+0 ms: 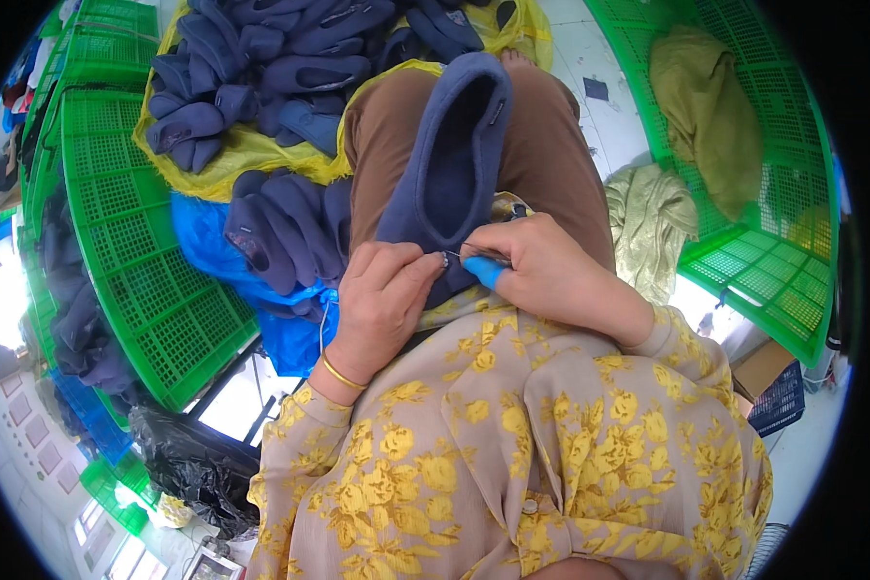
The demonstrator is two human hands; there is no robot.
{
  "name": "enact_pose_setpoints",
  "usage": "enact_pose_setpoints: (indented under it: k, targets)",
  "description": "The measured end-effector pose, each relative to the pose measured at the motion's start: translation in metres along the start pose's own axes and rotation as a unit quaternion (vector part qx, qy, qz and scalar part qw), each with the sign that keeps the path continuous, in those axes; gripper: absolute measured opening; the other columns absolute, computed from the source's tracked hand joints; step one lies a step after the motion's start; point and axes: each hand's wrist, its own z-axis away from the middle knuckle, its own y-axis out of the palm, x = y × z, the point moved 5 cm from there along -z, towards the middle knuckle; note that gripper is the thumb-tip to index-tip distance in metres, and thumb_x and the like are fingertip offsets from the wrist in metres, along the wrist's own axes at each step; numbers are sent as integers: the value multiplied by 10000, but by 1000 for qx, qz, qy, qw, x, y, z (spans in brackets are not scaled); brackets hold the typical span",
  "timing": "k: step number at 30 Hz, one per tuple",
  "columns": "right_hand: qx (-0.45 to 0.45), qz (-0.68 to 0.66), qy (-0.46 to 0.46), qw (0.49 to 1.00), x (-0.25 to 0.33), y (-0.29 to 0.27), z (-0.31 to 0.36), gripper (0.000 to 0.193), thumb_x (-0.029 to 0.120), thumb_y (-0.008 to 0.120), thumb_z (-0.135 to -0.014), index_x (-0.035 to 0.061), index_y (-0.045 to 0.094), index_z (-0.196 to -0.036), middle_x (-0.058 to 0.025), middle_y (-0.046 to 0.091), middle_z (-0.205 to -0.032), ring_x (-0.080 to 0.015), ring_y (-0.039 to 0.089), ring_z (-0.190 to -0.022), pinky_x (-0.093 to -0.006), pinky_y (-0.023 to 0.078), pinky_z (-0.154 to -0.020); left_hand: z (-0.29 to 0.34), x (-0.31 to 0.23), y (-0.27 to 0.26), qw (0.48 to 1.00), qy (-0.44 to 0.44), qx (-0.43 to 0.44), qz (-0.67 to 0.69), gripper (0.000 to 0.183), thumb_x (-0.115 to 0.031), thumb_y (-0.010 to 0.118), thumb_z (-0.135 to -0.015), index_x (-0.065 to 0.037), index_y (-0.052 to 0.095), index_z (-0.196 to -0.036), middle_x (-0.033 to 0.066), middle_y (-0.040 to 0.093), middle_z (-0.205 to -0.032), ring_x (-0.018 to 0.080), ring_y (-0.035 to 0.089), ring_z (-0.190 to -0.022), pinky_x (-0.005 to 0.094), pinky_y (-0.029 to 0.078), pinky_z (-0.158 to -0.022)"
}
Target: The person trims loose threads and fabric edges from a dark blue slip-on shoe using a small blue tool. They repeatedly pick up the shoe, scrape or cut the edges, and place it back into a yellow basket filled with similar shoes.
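A dark blue felt slipper lies along my lap, its toe pointing away and its opening facing up. At the heel end, my left hand is closed, thumb and fingers pinching the fabric edge. Close beside it, my right hand is closed around a small thin metal tool, whose pointed tip meets the slipper near my left fingertips. Most of the tool is covered by my fingers, so its exact kind is unclear. Blue tape wraps one right finger.
Many dark blue slippers fill a yellow bag ahead. More slippers rest on a blue plastic bag at left. Green mesh crates stand on both sides; an olive cloth hangs over the right one.
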Motion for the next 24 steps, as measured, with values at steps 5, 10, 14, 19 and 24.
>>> enact_pose_setpoints:
  k: [5, 10, 14, 19, 24]
  targets:
    - [-14, 65, -10, 998, 4, 3, -7, 121, 45, 582, -772, -24, 654, -841, -223, 640, -776, -383, 611, -716, -422, 481, -661, 0, 0, 0, 1000, 4, 9, 5, 243, 9, 777, -685, -43, 700, -910, 62, 618, -857, 234, 583, -765, 326, 477, -655]
    - [-48, 104, -9, 993, -6, 16, -22, 107, 58, 614, -779, -28, 634, -839, -210, 637, -772, -351, 603, -692, -378, 475, -655, 1, 2, 2, 999, 13, 30, -3, 234, 16, 748, -707, -30, 683, -927, 74, 610, -887, 247, 585, -786, 342, 489, -663]
    - [-5, 61, 15, 998, -2, 9, -22, 129, 66, 583, -780, -13, 662, -843, -221, 655, -810, -400, 630, -779, -445, 489, -702, 0, 2, -2, 1000, -10, 22, 9, 232, 19, 752, -700, -32, 693, -919, 70, 614, -870, 246, 586, -781, 337, 486, -666]
    - [-7, 3, -3, 1000, -1, 4, -9, 88, 77, 614, -849, 27, 659, -906, -190, 657, -830, -366, 633, -759, -395, 486, -671, 5, -2, -7, 1000, -21, -3, -2, 239, 28, 768, -688, -45, 721, -911, 59, 627, -847, 226, 585, -775, 319, 478, -667]
    - [-34, 3, -72, 997, -8, 10, -8, 124, 31, 618, -854, 55, 649, -972, -178, 660, -826, -358, 636, -760, -381, 491, -663, 10, 1, -6, 999, -28, -22, 11, 233, 41, 768, -695, -38, 724, -910, 58, 643, -851, 221, 604, -784, 309, 488, -669]
